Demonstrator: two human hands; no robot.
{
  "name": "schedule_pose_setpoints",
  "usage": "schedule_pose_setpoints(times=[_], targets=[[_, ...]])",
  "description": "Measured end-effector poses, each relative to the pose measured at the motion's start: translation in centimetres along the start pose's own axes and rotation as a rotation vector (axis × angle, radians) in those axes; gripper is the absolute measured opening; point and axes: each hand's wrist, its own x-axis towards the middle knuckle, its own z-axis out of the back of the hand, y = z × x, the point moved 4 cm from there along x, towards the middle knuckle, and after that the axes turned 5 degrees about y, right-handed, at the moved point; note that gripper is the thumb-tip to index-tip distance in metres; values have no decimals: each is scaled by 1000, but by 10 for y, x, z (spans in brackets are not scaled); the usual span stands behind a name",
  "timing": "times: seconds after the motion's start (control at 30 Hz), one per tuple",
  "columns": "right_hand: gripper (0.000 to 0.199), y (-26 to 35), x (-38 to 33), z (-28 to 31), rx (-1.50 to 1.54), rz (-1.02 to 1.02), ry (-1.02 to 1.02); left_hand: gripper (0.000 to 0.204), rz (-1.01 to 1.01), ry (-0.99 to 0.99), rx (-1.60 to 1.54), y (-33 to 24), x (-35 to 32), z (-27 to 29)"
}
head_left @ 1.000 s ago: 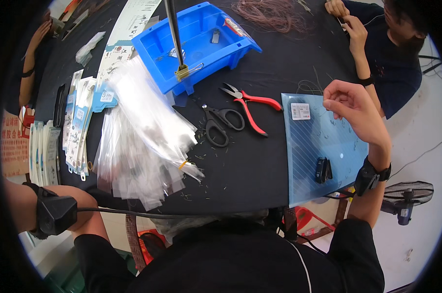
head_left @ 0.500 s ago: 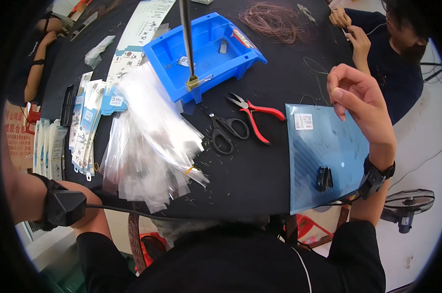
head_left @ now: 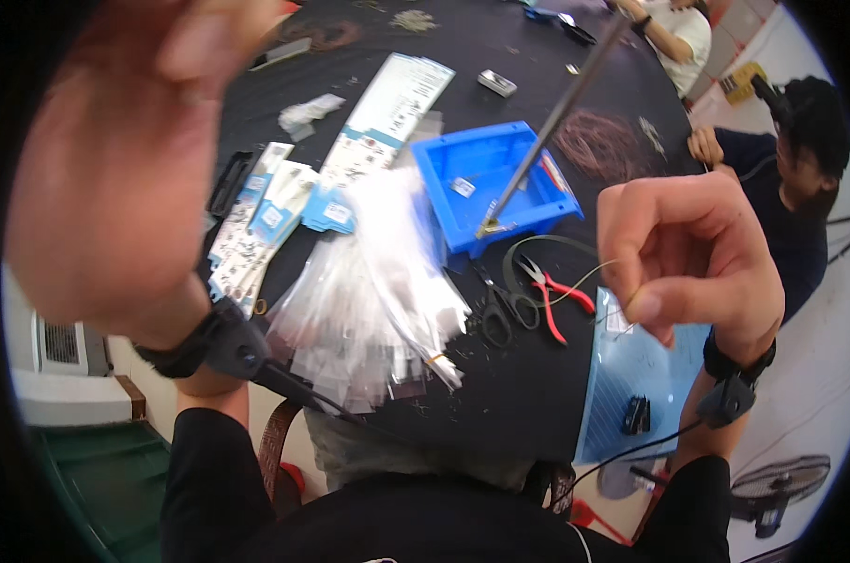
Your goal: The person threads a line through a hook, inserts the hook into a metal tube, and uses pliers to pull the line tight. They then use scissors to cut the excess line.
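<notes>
Handling thin line (head_left: 586,279) — pinched in right grip (head_left: 702,251); unable to judge left grip (head_left: 120,178) — blurred. Probably needs steady pinching next.

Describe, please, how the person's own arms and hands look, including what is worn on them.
The left hand and right hand wear no gloves. Each wrist has a black strap carrying a dark, blocky device with a black cable. The black sleeves leave the forearms bare.
</notes>
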Motion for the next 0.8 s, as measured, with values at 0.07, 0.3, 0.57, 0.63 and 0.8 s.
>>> schedule_pose_setpoints(times=[0.07, 0.3, 0.57, 0.63, 0.8], targets=[[17, 12, 15, -17, -10, -5, 29, 38, -26, -20, 24, 4, 2, -6], [17, 44, 44, -49, -135, 67, -71, 36, -76, -39, 80, 10, 8, -20], [32, 43, 52, -38, -193, 220, -160, 35, -117, -25, 111, 10, 15, -28], [31, 40, 57, -36, -176, 255, -149, 34, -118, -22, 118, 10, 15, -29], [28, 38, 61, -31, -212, 256, -109, 33, -120, -37, 137, 13, 14, -29]])
